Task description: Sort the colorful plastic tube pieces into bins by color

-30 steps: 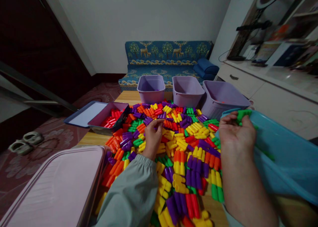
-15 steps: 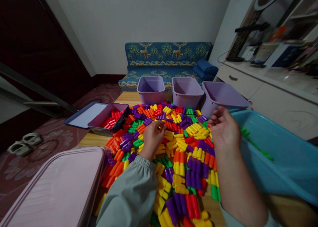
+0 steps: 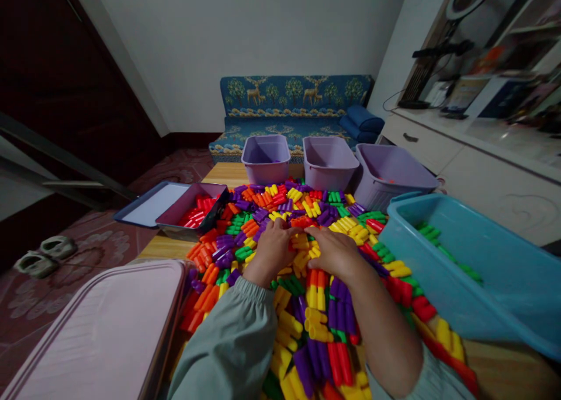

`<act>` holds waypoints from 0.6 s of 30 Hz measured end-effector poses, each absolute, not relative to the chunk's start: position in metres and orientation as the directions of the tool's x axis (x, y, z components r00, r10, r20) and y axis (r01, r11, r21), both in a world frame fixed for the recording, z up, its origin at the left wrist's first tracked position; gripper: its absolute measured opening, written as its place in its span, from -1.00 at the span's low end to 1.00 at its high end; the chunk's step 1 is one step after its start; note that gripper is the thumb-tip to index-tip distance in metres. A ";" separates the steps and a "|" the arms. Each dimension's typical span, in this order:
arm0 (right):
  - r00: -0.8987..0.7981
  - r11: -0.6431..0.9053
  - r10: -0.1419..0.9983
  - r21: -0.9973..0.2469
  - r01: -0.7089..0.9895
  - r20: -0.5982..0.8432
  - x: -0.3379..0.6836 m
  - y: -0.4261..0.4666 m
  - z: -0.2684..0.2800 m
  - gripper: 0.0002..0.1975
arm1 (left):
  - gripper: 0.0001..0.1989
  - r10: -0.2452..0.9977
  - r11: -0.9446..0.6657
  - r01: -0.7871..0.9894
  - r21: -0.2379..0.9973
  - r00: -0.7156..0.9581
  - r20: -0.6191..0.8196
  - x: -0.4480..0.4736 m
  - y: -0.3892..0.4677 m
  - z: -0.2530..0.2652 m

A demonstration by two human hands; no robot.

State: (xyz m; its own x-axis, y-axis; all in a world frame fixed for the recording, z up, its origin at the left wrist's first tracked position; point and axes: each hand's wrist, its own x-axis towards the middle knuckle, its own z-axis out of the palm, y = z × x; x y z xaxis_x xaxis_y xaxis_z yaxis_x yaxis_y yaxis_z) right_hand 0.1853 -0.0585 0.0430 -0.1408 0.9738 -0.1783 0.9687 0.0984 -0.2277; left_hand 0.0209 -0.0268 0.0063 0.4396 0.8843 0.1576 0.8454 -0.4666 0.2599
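My left hand point(image 3: 274, 249) reaches over the middle of a pile of plastic toy blocks shaped like joined, round-ended tubes. Its fingers are bent and a little apart, low on the pieces; some fingertips are hidden. Facing it from the right is my right hand point(image 3: 336, 251), thumb and forefinger spread, at the same cluster of yellow blocks point(image 3: 300, 243). No block is seen clearly gripped in either hand. Just beyond the left fingers lies another yellow block point(image 3: 277, 216). Nearer to me are purple blocks point(image 3: 340, 306) and red blocks point(image 3: 339, 362).
Three lilac bins point(image 3: 266, 169) line the table's far side. At right stands a turquoise tub point(image 3: 504, 289) with green blocks point(image 3: 447, 251) inside. On the left are an open box point(image 3: 179, 230) of red pieces and a container with a pink lid point(image 3: 105, 324). A patterned sofa point(image 3: 298, 122) stands behind.
My right hand has swung left and down from beside the turquoise tub to the yellow blocks. My left hand's fingers have lowered and opened from a pinch-like curl.
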 end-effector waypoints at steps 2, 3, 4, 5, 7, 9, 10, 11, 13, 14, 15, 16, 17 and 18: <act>-0.159 0.127 0.979 -0.224 0.966 -0.130 0.181 -0.057 0.038 -0.27 | -0.51 0.885 -0.464 0.848 0.257 0.436 0.162 0.023 -0.027 0.004; -0.161 0.132 0.981 -0.232 0.964 -0.110 0.179 -0.055 0.036 -0.31 | -0.53 0.888 -0.458 0.847 0.270 0.426 0.171 0.023 -0.027 0.003; -0.163 0.136 0.982 -0.246 0.960 -0.093 0.177 -0.054 0.033 -0.37 | -0.56 0.892 -0.450 0.844 0.292 0.414 0.180 0.024 -0.026 0.002; -0.158 0.133 0.984 -0.266 0.955 -0.076 0.175 -0.052 0.030 -0.42 | -0.60 0.898 -0.438 0.838 0.324 0.397 0.188 0.024 -0.024 0.000; -0.128 0.109 0.991 -0.321 0.941 -0.040 0.173 -0.047 0.025 -0.51 | -0.67 0.912 -0.411 0.817 0.405 0.362 0.194 0.023 -0.020 -0.004; -0.104 0.100 0.994 -0.410 0.907 0.011 0.170 -0.043 0.021 -0.55 | -0.72 0.925 -0.379 0.781 0.496 0.322 0.201 0.021 -0.016 -0.007; -0.096 0.100 0.995 -0.474 0.875 0.031 0.169 -0.042 0.018 -0.55 | -0.73 0.932 -0.363 0.757 0.543 0.294 0.213 0.021 -0.013 -0.009; -0.093 0.102 0.995 -0.548 0.830 0.044 0.167 -0.040 0.016 -0.53 | -0.74 0.937 -0.348 0.724 0.596 0.261 0.231 0.020 -0.011 -0.010; -0.105 0.119 0.992 -0.704 0.700 0.064 0.164 -0.038 0.012 -0.48 | -0.74 0.950 -0.311 0.597 0.740 0.182 0.252 0.020 -0.007 -0.013; -0.110 0.130 0.991 -0.769 0.626 0.077 0.163 -0.037 0.011 -0.45 | -0.73 0.958 -0.288 0.494 0.820 0.149 0.246 0.021 -0.005 -0.014; -0.111 0.140 0.989 -0.818 0.557 0.093 0.162 -0.036 0.010 -0.43 | -0.74 0.966 -0.258 0.373 0.891 0.129 0.226 0.021 -0.004 -0.015; -0.105 0.149 0.988 -0.852 0.502 0.111 0.161 -0.036 0.010 -0.41 | -0.76 0.974 -0.215 0.252 0.943 0.120 0.190 0.022 -0.003 -0.016; -0.092 0.154 0.988 -0.870 0.468 0.125 0.161 -0.036 0.011 -0.42 | -0.78 0.982 -0.162 0.146 0.976 0.123 0.144 0.022 -0.002 -0.016; -0.077 0.151 0.988 -0.874 0.462 0.130 0.162 -0.036 0.013 -0.44 | -0.77 0.987 -0.108 0.063 0.992 0.127 0.099 0.021 -0.001 -0.015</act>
State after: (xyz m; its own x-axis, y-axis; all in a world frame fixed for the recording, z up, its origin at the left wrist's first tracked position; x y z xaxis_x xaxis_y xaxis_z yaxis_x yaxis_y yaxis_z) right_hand 0.1616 -0.0360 0.0130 -0.0773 0.9885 0.1300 0.4625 0.1511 -0.8737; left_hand 0.0211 -0.0010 -0.0151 0.1273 0.9869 0.0991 0.0632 -0.1078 0.9922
